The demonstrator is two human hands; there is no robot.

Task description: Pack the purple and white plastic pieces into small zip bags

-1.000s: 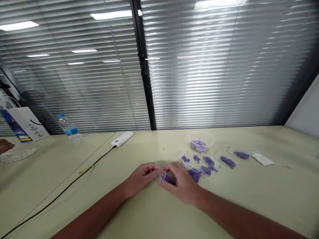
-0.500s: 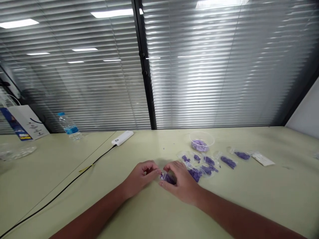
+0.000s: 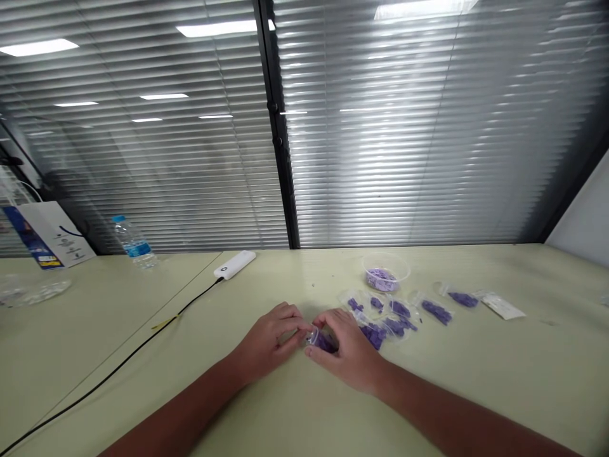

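Between my two hands lies a small clear plastic bag with purple pieces inside. My right hand curves around it, thumb and fingers closed on its sides. At the bag's left end, my left hand has its fingertips pressed together against the opening; what exactly they pinch is too small to make out. Just beyond my right hand sit loose purple pieces, partly hidden by it, and several more clear bags with purple pieces.
Behind the bags stands a round clear tub of light purple bits. To the right are a filled bag and a white packet. A white power bank with a black cable, a water bottle and a paper bag are leftward.
My left fingers have straightened and come together at the bag's opening, which looks rounder now. My right hand has stayed around the bag.
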